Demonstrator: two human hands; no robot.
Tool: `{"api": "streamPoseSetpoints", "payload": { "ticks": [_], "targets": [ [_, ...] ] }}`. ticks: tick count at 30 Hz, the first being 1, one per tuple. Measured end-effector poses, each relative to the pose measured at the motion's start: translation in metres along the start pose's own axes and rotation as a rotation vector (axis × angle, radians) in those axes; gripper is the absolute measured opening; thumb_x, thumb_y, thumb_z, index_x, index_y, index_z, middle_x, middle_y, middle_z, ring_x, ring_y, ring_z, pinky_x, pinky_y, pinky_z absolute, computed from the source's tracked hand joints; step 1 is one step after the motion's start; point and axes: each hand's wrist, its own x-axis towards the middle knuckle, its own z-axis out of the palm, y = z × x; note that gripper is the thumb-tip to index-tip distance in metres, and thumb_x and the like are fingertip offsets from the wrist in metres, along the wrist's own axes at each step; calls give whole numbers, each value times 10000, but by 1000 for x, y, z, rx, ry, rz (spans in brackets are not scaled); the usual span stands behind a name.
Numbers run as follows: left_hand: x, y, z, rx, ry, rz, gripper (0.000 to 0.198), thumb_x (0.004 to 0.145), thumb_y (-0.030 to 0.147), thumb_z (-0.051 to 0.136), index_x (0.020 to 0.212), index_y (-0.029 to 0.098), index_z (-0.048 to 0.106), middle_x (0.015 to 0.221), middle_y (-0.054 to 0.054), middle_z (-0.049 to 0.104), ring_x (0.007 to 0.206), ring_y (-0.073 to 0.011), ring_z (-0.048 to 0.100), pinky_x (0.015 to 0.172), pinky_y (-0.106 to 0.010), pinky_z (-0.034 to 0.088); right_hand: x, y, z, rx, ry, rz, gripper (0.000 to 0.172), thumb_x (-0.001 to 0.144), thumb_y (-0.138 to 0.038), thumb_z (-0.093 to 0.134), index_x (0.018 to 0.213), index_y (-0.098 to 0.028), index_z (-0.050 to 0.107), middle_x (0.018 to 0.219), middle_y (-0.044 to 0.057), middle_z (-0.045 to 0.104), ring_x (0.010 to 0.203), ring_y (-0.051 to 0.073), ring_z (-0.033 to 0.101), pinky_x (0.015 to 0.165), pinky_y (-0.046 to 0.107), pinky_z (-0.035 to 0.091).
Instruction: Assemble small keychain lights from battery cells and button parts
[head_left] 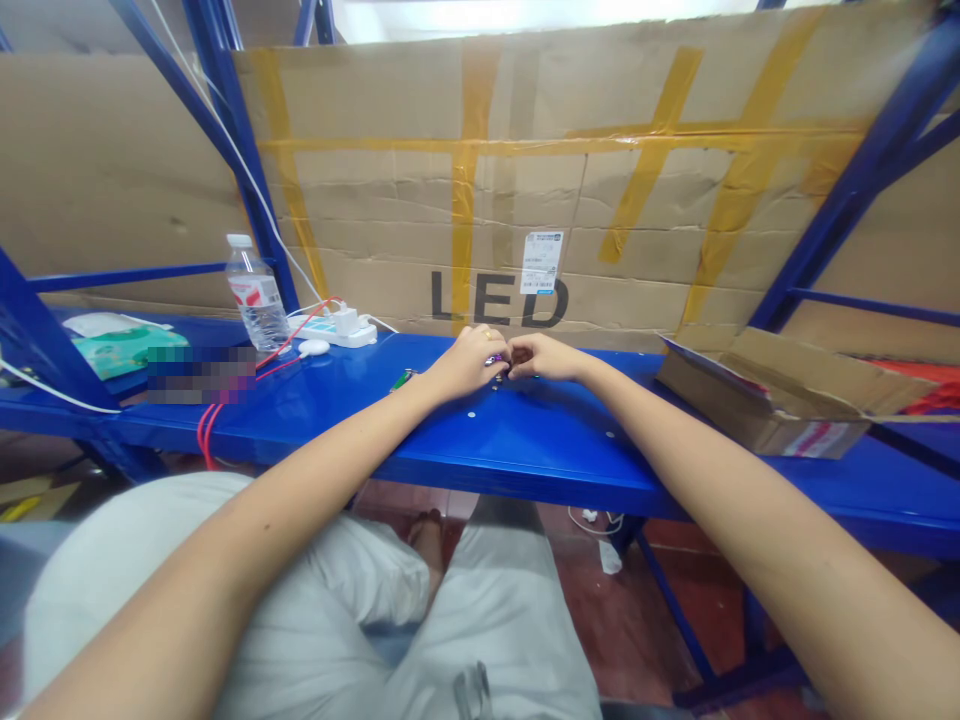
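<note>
Over the blue shelf top (525, 450), my left hand (469, 362) and my right hand (546, 357) meet at the fingertips. A small shiny purple object (493, 360) shows at the fingers of my left hand, which are closed on it; its kind is too small to tell. My right hand is closed in a pinch against the same spot, and what lies between its fingers is hidden. Just left of my left wrist, a small green object (403, 380) lies on the shelf, partly covered by the forearm.
A water bottle (256, 292) stands at the left beside a white power strip (341, 328) with cables. Further left lies a green tissue pack (127, 345). An open cardboard box (780, 395) sits at the right. Behind the shelf rises a large taped carton (375, 220) marked LED.
</note>
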Motion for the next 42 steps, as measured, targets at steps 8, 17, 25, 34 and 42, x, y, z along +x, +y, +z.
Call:
{"api": "streamPoseSetpoints", "payload": {
  "ticks": [8,17,25,34,42],
  "targets": [
    [-6,-2,-4,-58,-79,-149,140,831,204,568,840,174,705,834,-60,713,773,-194,626,726,-306,444,-2,2,-4,-63,-26,90,256,598,-182,686,834,-188,584,813,18,708,708,163,621,622,275,450],
    [-6,-6,1,-79,-391,-210,81,804,221,648,809,186,721,810,-40,714,776,-196,638,696,-295,418,-3,-3,-4,-197,-41,46,254,589,-234,716,818,-180,622,789,-1,682,729,157,591,692,283,454],
    [-6,-6,1,-150,-93,-160,46,833,149,627,834,173,666,848,-26,705,799,-171,626,741,-287,444,-1,2,-4,-186,-24,71,246,579,-225,697,801,-190,598,787,7,689,762,184,621,707,297,476],
    [-2,0,2,-153,55,16,39,841,135,646,845,173,645,863,-42,688,870,-187,626,812,-323,481,-3,-7,2,-50,-62,68,263,604,-205,690,854,-186,611,817,8,694,762,173,625,674,282,471],
    [-1,2,1,-152,71,-23,77,856,146,612,796,180,644,840,-49,668,879,-191,612,825,-325,473,-4,-11,7,-7,-14,54,250,609,-203,708,833,-181,599,739,-10,668,680,154,599,604,269,435]
  ]
}}
